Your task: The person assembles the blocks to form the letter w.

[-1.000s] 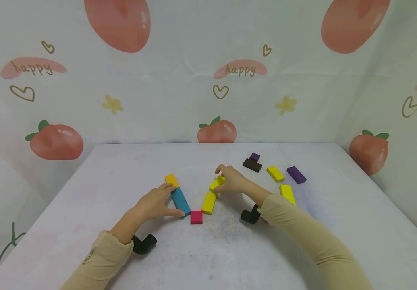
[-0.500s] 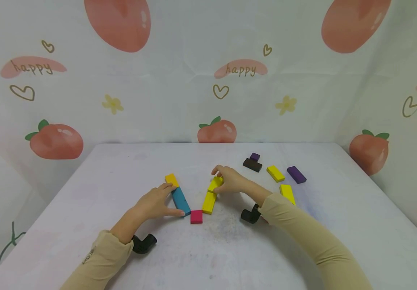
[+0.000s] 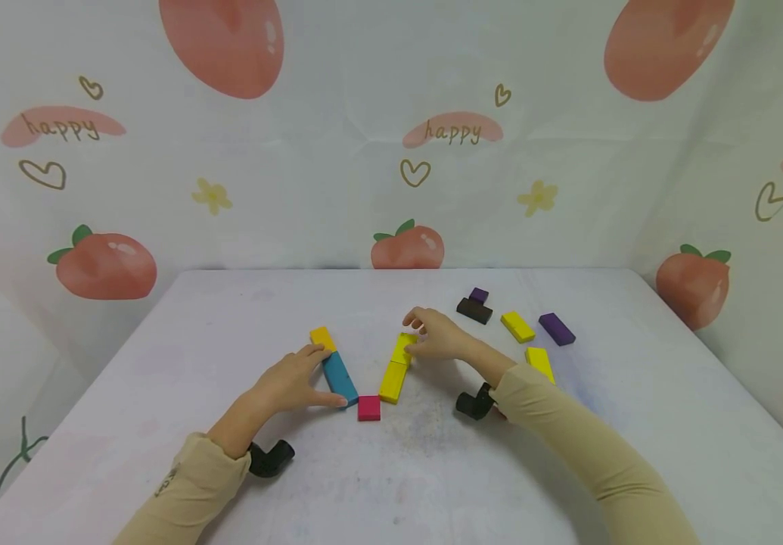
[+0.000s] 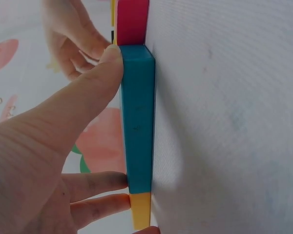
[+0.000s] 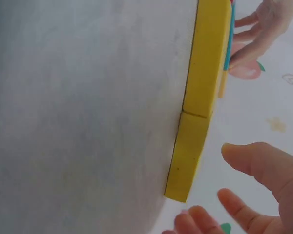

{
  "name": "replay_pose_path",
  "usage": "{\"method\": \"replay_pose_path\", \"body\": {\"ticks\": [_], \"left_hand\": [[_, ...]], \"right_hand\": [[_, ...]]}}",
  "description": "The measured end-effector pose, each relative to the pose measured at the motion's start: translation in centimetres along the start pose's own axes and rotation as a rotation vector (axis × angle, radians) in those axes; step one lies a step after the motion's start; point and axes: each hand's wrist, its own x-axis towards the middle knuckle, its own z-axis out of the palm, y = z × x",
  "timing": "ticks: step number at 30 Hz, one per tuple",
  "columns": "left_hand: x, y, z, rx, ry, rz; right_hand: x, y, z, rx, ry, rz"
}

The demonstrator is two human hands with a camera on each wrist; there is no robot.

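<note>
In the head view my left hand (image 3: 289, 384) spans a long blue block (image 3: 340, 381). Its thumb touches the near end, and straight fingers rest where the blue block meets a small orange block (image 3: 321, 338). A crimson square block (image 3: 368, 408) lies at the blue block's near end. To its right, two yellow blocks form a line end to end: the nearer one (image 3: 393, 382) and the farther one (image 3: 401, 348). My right hand (image 3: 437, 337) hovers beside the farther yellow block; in the right wrist view its thumb (image 5: 256, 158) and fingers are spread apart from that block.
At the back right lie a dark brown block (image 3: 474, 310), a small purple block (image 3: 479, 294), a yellow block (image 3: 517, 327) and a longer purple block (image 3: 557, 328). Another yellow block (image 3: 539, 365) and a reddish piece are partly hidden by the right sleeve (image 3: 554, 431).
The farther yellow block has been turned and drawn into line with the nearer one. My right hand has let go and shifted slightly right; my left hand stays put.
</note>
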Motion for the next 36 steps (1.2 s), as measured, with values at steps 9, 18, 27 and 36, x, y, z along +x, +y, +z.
{"method": "replay_pose_path", "body": {"ticks": [9,18,27,36], "left_hand": [[0.0,0.0,0.1,0.007,0.004,0.004],[0.0,0.0,0.1,0.011,0.014,0.014],[0.0,0.1,0.1,0.004,0.005,0.004],[0.0,0.0,0.0,0.011,0.005,0.003]], "right_hand": [[0.0,1.0,0.1,0.036,-0.054,0.034],[-0.1,0.9,0.2,0.042,-0.048,0.005],[-0.2,1.1,0.3,0.061,-0.052,0.012],[-0.4,1.3,-0.3,0.070,-0.055,0.037]]}}
